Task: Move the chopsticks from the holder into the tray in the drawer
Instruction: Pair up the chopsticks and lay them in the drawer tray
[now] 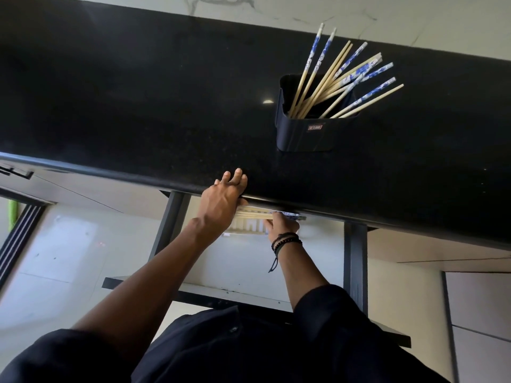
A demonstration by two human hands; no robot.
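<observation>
- Tray: mostly hidden under the bench lip and your hands; compartments unreadable.
- Bundled chopsticks: left ends behind your left hand, right ends lost in blur.
- Right hand: fingertips out of sight behind the bundle.
- Holder: label too small to read.
- Standing chopsticks: lower ends concealed inside.
- Bench: cut off left and right.

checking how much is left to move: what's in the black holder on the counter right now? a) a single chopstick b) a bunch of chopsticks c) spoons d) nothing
b: many chopsticks, plain and blue-patterned, lean out of the black holder.
</observation>
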